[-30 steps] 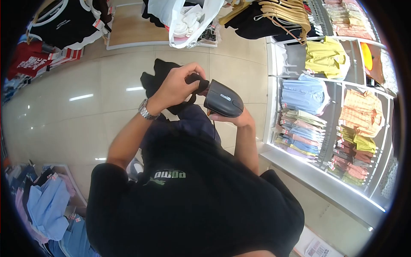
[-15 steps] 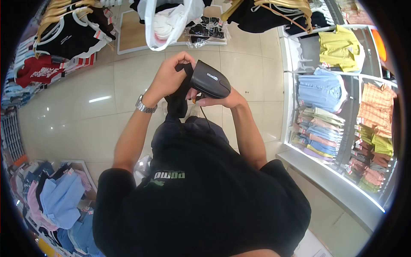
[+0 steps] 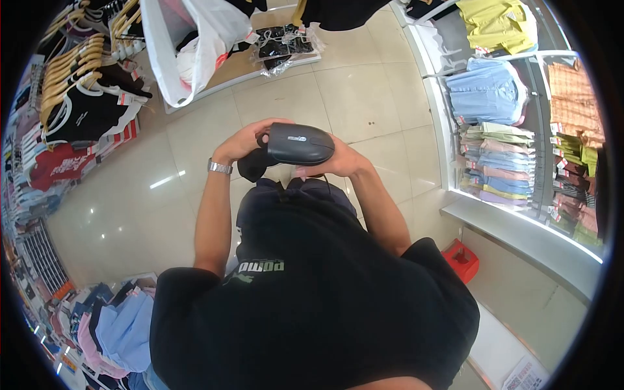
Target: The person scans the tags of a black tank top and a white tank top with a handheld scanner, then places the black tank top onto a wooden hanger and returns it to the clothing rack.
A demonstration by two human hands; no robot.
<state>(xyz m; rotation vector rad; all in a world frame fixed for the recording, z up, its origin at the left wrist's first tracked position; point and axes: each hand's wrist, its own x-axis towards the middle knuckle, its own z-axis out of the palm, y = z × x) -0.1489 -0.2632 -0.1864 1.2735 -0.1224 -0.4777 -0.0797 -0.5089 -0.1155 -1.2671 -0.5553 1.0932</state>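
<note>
My right hand (image 3: 346, 158) is closed around a black barcode scanner (image 3: 301, 144), its fingers mostly hidden under the scanner's head. The scanner's wide front end points left, towards my left hand (image 3: 244, 142). That hand wears a metal-band watch (image 3: 220, 167) at the wrist. Its fingers are closed on a black fabric item (image 3: 253, 168), which hangs just below and partly behind the scanner. What kind of garment it is cannot be made out. My fingertips lie close to the scanner's front edge.
A white bag (image 3: 218, 42) with clothing inside hangs ahead. Plastic-wrapped black packets (image 3: 283, 47) lie on a low platform. Hanging black tops (image 3: 88, 114) stand left, folded clothes (image 3: 497, 162) fill lit shelves right. A red object (image 3: 460, 261) is on the floor behind right.
The scanner has turned from a slant to nearly level, and both hands sit slightly lower in view. The black fabric now hangs shorter and more hidden. The whole view has rotated a little.
</note>
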